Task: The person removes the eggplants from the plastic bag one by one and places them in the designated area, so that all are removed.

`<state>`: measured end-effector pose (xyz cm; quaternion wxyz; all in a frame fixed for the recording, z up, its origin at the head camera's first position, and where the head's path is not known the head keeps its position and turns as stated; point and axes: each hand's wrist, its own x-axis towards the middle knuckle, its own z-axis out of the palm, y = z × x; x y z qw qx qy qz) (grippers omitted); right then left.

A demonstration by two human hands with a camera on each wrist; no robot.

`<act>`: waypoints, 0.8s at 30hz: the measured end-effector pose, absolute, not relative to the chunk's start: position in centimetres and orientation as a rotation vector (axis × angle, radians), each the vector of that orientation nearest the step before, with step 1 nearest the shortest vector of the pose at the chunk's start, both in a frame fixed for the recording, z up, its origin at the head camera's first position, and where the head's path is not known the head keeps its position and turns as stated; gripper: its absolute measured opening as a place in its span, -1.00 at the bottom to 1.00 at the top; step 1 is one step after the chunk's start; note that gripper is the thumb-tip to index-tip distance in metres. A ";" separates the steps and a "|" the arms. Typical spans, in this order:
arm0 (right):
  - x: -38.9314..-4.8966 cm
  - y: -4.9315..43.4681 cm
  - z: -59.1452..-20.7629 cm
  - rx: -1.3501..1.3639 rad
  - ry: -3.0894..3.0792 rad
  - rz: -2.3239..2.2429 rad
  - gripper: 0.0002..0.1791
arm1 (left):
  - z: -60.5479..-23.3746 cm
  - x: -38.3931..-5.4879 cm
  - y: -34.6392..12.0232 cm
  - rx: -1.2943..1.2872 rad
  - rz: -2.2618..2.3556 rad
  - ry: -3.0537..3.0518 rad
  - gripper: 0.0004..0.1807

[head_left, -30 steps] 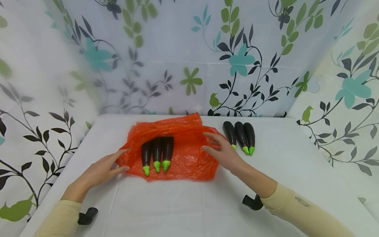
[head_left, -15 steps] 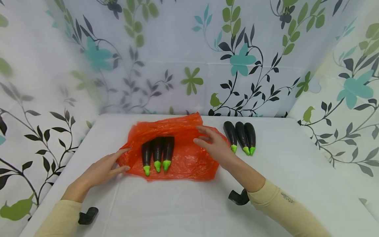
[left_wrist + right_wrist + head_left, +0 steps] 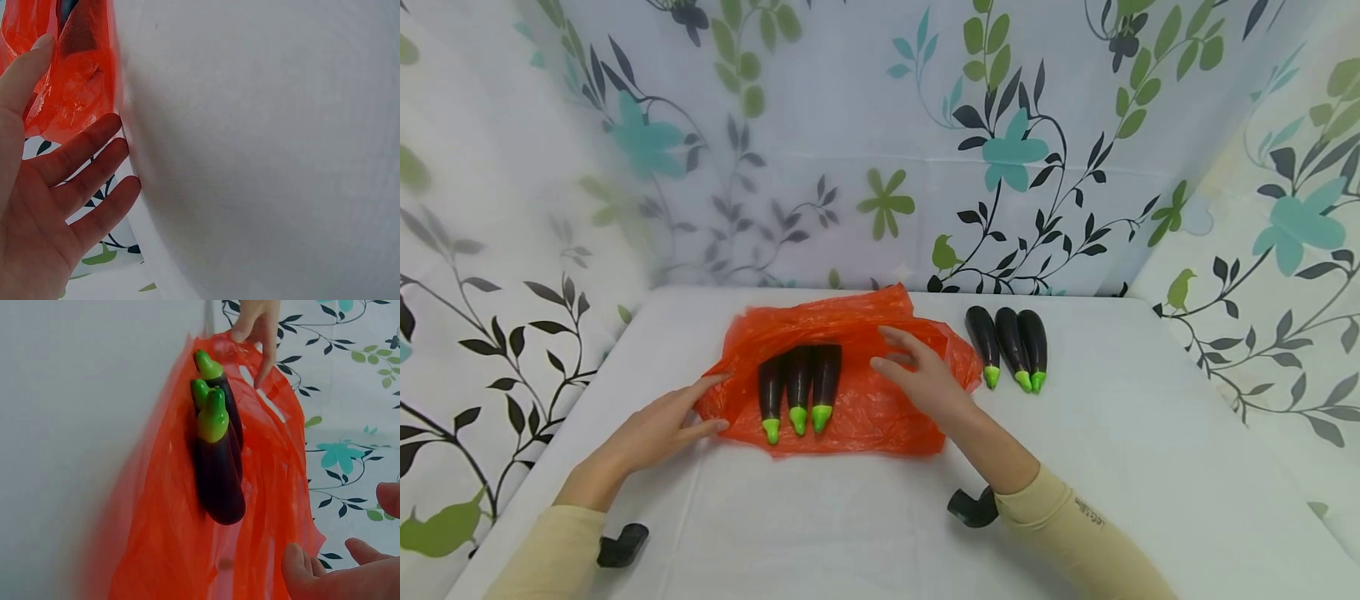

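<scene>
Crinkled red plastic bag at twelve o'clock, three glossy purple-black, green-capped eggplants in its mouth; left hand at its eight, right hand at its three, fingers loosely spread, neither seeming to grip, so I'd raise its upper layer gently.

The desk has a white, lightly creased top. Toward its far side, left of the middle, lies a crumpled red plastic bag, its opening facing near. Just to the right of the bag, three dark eggplants lie side by side, their green stem ends pointing near.
</scene>
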<state>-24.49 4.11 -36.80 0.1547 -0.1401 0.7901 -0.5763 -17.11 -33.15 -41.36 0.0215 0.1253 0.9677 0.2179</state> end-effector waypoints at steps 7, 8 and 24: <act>-24.7 3.0 -37.6 -0.387 2.260 -1.658 -0.37 | -41.5 -17.0 -33.3 0.387 0.673 3.000 -0.18; -24.8 2.9 -37.7 -0.383 2.262 -1.660 -0.37 | -41.5 -17.0 -33.3 0.387 0.671 3.002 -0.18; -25.2 1.2 -39.7 -0.359 2.193 -1.688 -0.35 | -41.3 -17.1 -33.2 0.385 0.658 3.015 -0.19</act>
